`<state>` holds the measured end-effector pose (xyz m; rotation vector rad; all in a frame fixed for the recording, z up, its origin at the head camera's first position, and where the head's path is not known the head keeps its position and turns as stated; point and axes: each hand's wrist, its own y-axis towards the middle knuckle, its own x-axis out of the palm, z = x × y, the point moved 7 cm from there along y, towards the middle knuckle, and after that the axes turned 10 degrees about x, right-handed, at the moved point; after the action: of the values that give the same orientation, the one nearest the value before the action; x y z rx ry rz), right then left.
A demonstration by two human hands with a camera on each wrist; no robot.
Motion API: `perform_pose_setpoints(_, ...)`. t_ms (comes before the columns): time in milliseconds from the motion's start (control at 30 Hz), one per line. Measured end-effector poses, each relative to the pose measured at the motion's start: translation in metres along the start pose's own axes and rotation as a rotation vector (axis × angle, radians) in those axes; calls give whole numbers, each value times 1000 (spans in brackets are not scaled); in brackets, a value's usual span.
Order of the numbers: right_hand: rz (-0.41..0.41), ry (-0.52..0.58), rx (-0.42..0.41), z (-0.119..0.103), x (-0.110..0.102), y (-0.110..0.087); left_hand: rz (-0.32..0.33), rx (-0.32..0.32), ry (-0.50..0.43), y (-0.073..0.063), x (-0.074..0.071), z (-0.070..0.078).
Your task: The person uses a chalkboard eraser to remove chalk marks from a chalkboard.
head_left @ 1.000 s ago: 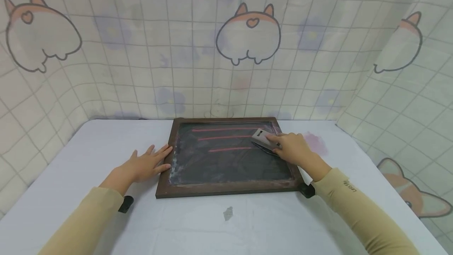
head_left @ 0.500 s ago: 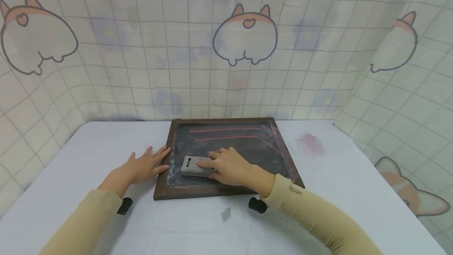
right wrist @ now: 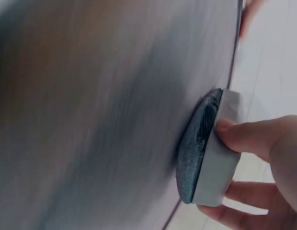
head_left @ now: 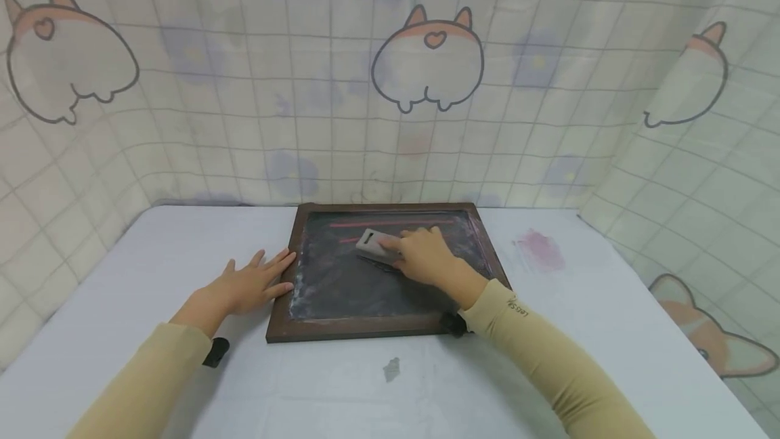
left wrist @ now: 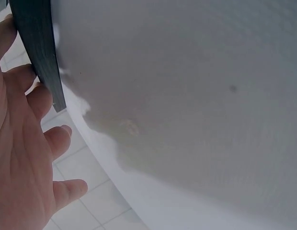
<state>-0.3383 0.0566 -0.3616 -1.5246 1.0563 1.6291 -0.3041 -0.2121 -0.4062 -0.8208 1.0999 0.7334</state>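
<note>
A chalkboard eraser with a grey back and a dark felt pad is gripped by my right hand. In the right wrist view the thumb and fingers hold the eraser by its back, felt side against the board. The framed chalkboard lies on the table, with a full red chalk line near its top and a short red stretch left of the eraser. My left hand lies with fingers spread, fingertips touching the left side of the dark wooden frame.
The white table carries a pink chalk smudge right of the board and a grey-green mark in front of it. A curtain with a grid and cartoon dogs hangs behind and along the sides.
The right hand has swept the eraser from the board's right side to the lower left, then up toward the middle. The lowest red line is gone. The left hand stays at the frame.
</note>
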Motion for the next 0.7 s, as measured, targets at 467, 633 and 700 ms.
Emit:
perform_pose_setpoints(467,-13,-6,-60,-14,-1,-11,6,-5,12,-1,1,1)
perform_pose_setpoints(633,18,-31,104,52,-2,-15,8,2,20,0,2,-1)
perform_pose_setpoints(700,18,-37,163,78,-2,-20,14,6,18,0,2,-1)
